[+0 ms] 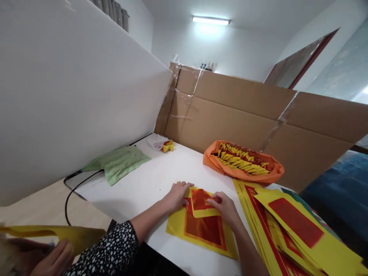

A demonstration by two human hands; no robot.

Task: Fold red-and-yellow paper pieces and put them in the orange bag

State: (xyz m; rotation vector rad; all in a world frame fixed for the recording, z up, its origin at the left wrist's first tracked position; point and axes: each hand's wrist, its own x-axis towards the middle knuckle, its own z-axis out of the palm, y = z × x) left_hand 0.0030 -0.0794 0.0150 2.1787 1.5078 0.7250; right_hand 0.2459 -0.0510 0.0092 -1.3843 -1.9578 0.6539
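A yellow and red bag [204, 230], apparently of thin fabric, lies on the white table with its far part folded over towards me. My left hand [177, 196] grips the left side of the fold, fingers bent over its edge. On the right side, my right hand [223, 205] pinches the folded flap [201, 199] between thumb and fingers. A dark red panel shows on the lower part of the bag. Both forearms rest low over the table.
An orange bag [209, 159] packed with folded yellow pieces stands at the back. Flat yellow and red bags [296, 222] are stacked at right. A green cloth [123, 163] and a clear plastic bag [158, 142] lie left. Another person's hand [59, 257] holds yellow material bottom left. Cardboard [230, 103] walls the back.
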